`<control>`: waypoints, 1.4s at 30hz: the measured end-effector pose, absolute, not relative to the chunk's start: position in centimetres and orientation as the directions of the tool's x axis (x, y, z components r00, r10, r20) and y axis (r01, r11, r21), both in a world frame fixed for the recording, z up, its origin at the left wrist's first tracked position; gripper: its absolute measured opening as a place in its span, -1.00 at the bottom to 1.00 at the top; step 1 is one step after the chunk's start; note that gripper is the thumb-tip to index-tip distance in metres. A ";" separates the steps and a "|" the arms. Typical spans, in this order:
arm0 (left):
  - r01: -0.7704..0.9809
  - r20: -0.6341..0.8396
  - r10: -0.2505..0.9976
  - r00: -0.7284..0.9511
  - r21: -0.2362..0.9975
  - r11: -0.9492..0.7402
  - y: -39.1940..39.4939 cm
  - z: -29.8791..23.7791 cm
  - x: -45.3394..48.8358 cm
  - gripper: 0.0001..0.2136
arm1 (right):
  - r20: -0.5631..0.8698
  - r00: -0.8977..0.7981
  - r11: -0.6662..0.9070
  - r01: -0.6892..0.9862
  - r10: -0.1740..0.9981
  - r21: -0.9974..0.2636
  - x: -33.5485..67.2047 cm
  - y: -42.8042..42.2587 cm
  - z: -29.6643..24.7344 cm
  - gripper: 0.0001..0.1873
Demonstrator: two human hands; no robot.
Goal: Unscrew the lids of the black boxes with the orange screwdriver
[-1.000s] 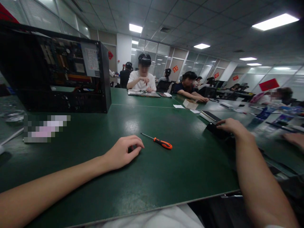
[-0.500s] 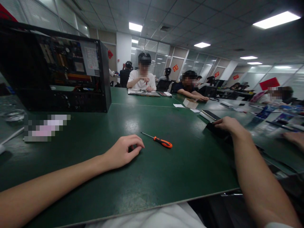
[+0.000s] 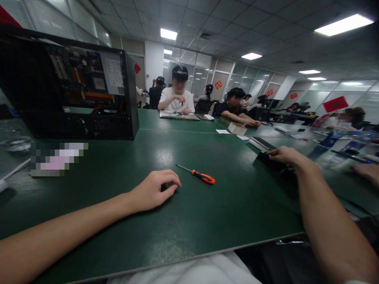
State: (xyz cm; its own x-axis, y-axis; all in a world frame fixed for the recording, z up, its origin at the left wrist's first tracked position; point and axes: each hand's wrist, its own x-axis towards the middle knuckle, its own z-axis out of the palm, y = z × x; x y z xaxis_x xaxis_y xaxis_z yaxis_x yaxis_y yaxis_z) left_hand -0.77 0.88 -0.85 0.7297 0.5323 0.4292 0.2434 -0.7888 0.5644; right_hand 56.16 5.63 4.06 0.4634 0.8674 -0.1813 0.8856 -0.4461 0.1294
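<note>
My left hand (image 3: 155, 189) rests on the green table top (image 3: 192, 217), fingers loosely curled, with a gap between thumb and fingertips and nothing held. Just beyond its fingertips lies a screwdriver (image 3: 203, 176) with an orange and black handle, its thin shaft pointing away to the left. Over on the right, my right hand (image 3: 286, 155) pinches the edge of a black object (image 3: 265, 158). That object is dark and partly behind my hand and forearm, so its kind is not clear. A dark flat device with a pale edge (image 3: 259, 144) lies right behind it.
An opened black computer case (image 3: 130, 94) stands at the left, near a blurred-out pinkish item (image 3: 56, 161). Across the table a person (image 3: 177, 98) works on a flat board. A small cardboard box (image 3: 237, 129), papers and bottles are farther right. Another person's hand (image 3: 365, 171) shows there.
My right forearm has shifted slightly to the right, the hand still at the black object. My left hand and the screwdriver are practically unmoved.
</note>
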 end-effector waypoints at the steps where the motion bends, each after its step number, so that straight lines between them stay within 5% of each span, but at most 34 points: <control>1: 0.241 0.425 0.529 0.735 0.565 -0.789 0.9 -0.8 -0.8 -0.86 | -0.182 0.455 -0.436 0.889 0.871 0.136 56.2 5.5 4.1 -0.66; 14: 0.247 0.414 0.511 0.753 0.542 -0.803 0.9 -0.9 -0.7 -0.87 | -0.133 0.459 -0.430 0.881 0.879 0.200 55.3 5.7 2.7 -0.61; 28: 0.244 0.406 0.498 0.766 0.533 -0.810 0.9 -1.0 -0.7 -0.87 | 0.105 0.543 -0.553 0.820 0.833 0.146 54.8 2.8 3.4 -0.52; 42: 0.232 0.402 0.482 0.779 0.530 -0.816 0.8 -0.8 -0.8 -0.86 | -0.025 0.445 -0.441 0.893 0.895 0.088 54.9 3.3 3.4 -0.48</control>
State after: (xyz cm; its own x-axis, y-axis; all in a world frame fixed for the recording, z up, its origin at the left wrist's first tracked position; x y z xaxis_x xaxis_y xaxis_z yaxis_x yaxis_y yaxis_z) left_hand -0.79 0.76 -0.82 0.7789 0.4817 0.4017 0.2315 -0.8160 0.5296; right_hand 54.89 3.28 3.39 0.4448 0.8953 -0.0252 0.8931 -0.4412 0.0882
